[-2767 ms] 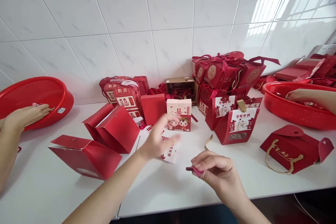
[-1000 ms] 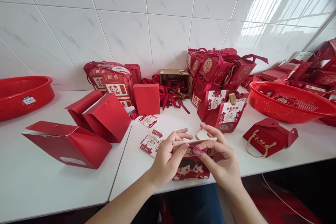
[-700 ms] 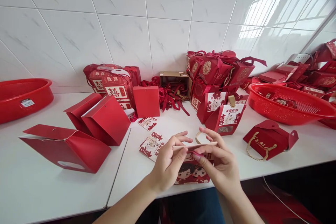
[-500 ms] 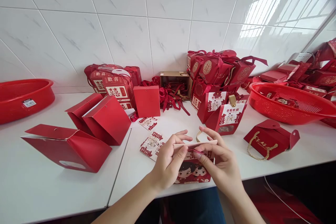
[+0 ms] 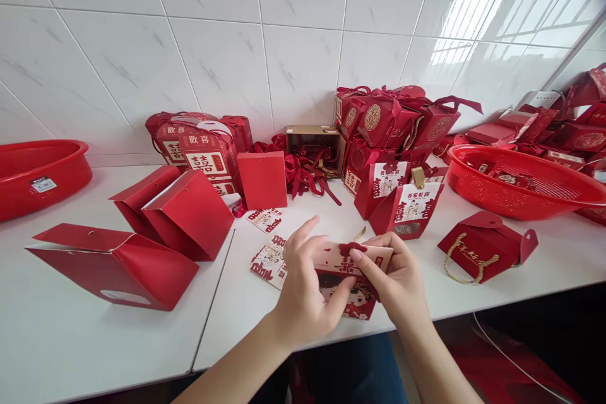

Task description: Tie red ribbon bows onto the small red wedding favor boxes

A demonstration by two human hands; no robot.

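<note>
A small red and cream gift box with cartoon faces on its front is between my hands at the table's near edge. My right hand grips its cream upper flap from the right, thumb pressed by a dark red tab. Along the left side, my left hand holds the box with its thumb on the front; the index finger is raised and the other fingertips are hidden behind. Part of a gold ribbon shows behind the flap. Printed cards lie on the table just left of my left hand.
Red paper boxes stand at left, and a rope-handled box at right. Red baskets sit at both ends. Finished-looking boxes are stacked by the wall beside a carton of ribbons.
The box's cream flap has tipped so that its printed face shows. My left thumb has moved down onto the box front, and my right fingers have closed round the flap's right side.
</note>
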